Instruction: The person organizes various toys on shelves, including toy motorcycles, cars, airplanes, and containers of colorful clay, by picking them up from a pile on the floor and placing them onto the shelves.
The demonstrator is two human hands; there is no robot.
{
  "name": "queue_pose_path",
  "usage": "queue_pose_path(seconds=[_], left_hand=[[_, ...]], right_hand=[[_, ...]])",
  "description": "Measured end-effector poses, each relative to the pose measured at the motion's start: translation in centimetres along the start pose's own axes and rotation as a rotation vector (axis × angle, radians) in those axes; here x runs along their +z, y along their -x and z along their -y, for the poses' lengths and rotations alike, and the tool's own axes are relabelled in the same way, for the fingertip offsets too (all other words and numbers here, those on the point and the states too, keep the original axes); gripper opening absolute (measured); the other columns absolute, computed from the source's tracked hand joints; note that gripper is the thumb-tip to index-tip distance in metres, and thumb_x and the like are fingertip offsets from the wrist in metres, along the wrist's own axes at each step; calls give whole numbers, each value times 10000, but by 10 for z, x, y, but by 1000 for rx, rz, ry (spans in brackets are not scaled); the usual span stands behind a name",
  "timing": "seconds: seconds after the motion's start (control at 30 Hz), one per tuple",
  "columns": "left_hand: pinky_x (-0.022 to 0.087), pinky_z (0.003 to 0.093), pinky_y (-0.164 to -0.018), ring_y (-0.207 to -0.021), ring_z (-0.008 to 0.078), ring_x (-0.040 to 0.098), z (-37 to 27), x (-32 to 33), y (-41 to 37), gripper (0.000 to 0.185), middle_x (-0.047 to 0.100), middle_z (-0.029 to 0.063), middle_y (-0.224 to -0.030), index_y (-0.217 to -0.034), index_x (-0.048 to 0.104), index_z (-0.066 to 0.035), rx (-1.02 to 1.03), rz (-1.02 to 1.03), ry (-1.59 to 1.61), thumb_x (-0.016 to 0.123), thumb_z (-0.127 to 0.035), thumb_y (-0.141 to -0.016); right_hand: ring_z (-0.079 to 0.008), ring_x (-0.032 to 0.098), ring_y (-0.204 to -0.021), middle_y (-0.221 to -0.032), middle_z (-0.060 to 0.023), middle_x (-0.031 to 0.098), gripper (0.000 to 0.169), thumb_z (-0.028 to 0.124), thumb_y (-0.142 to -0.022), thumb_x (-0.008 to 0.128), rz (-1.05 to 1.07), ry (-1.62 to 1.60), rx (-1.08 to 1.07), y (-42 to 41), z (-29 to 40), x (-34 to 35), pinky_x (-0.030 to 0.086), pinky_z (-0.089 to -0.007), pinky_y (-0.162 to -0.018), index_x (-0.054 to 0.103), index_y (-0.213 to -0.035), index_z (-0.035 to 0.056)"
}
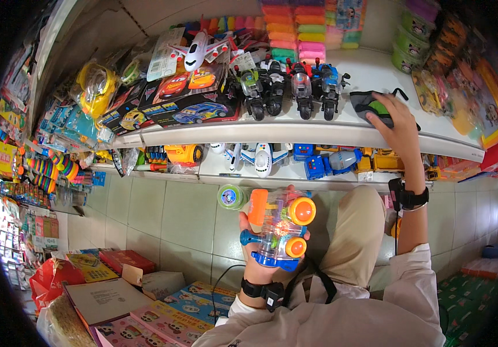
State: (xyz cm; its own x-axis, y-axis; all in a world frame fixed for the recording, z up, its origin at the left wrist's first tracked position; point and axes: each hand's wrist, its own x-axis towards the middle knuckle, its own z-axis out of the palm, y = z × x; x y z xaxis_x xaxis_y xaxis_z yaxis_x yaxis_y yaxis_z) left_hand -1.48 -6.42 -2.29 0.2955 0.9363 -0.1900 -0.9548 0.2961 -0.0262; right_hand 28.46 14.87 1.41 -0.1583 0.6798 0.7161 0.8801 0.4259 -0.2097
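My left hand holds a see-through toy vehicle above the floor. The toy has orange-and-yellow wheels, blue trim and coloured gears inside. Up on the white shelf, my right hand grips a grey-and-green fabric item with a black loop; its exact kind is unclear. Left of that item stand several toy motorcycles in green, white, red and blue. Beside the held toy, a round green-lidded tub is on the floor.
Boxed toy cars and a toy airplane crowd the shelf's left. Stacked green tubs stand at back right. A lower shelf holds toy planes and trucks. Cartons and boxes lie at lower left, near my arm.
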Motion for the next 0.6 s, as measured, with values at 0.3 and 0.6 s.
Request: queue_pose_path(seconds=[0.3,0.6], left_hand=[[521,596,-970,-1210,408,596,1,-11,-2,885,513,219,-1437,-1482,411,-74,45,-209,-44,499,-724,-888],[431,438,-1108,-1301,272,543,19,0,8,621,513,118,-1459,-1468,456,-112,204,-135,-463,412,-538,-1019]], right_hand=[[-318,614,-994,-1072,-158,666,338,346,-957,677,-313,-179,393,1,-10,32,474,-369,-899,651,-1107,44],[-378,486,-1293,-1312,-120,612,387,390,-822,764,240,-922,-135,82,175,-19,372,-550,-1061,568,-950,83]])
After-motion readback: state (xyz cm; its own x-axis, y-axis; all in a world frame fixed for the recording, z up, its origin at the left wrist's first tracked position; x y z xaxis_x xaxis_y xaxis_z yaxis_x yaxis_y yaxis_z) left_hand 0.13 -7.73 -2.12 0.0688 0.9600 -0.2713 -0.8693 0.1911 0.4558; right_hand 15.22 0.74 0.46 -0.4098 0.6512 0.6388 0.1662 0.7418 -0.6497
